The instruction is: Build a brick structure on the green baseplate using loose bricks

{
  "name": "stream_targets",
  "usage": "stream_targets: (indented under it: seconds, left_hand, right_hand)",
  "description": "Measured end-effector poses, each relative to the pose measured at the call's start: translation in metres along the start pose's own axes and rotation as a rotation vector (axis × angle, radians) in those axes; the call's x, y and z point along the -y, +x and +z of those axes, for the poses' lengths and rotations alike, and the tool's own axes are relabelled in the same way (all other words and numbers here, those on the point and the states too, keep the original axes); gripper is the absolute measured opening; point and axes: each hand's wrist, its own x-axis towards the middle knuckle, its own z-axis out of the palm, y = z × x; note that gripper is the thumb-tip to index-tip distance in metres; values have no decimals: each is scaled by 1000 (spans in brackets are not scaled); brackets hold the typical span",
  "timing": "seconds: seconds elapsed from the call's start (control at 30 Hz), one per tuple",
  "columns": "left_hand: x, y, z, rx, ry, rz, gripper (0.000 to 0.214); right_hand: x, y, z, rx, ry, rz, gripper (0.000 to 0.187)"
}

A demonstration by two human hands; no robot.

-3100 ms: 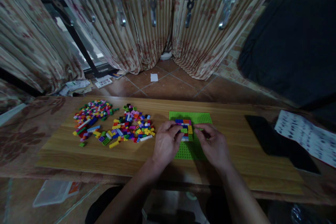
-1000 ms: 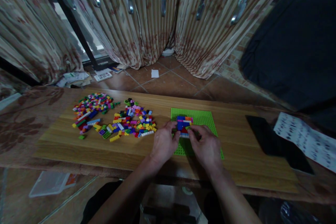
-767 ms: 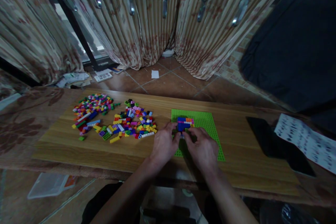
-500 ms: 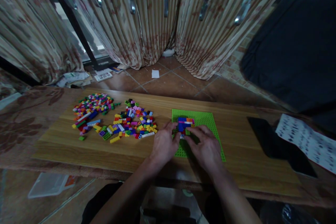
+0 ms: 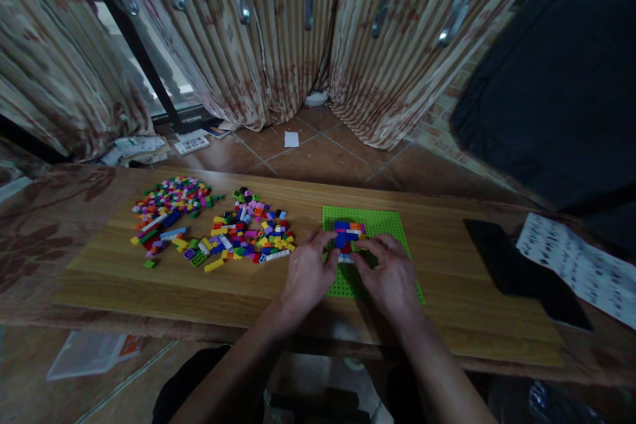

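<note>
Toy building bricks [image 5: 345,237], mostly blue with some orange, pink, red and white, form a small build on a bright green baseplate [image 5: 342,287]. At its left side, my left hand [image 5: 309,270] grips the build with thumb and fingers. From the right, my right hand [image 5: 390,273] is closed in a pinch at the build's near right corner, on what looks like a small green brick [image 5: 354,246]. My fingertips cover part of the build's sides.
Loose bricks [image 5: 248,232] lie spread left of the baseplate, with a heap of small bricks [image 5: 179,193] farther left. All rest on a wooden board [image 5: 437,324]. A black flat object [image 5: 497,265] and a printed sheet [image 5: 571,258] lie at the right.
Both hands stay at the build with only slight finger shifts; a little more of its red and white bricks shows. The whole view has moved slightly.
</note>
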Motion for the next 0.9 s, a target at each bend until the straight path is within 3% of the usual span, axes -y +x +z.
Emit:
stream_targets:
  seconds: [0.17,0.4,0.67,0.9]
  left_hand:
    - [3,-2,2,15,13,143,25]
    - [4,-4,7,77,245,291,39]
    - [-3,-4,5,149,470,303,41]
    - [-5,-6,8,152,529,286,39]
  right_hand:
    - [0,2,1,8,1,3,18]
    - [0,2,-3,42,4,24,17]
    - [2,5,-9,88,-12,18,16]
    - [-1,6,-8,97,-23,31,17]
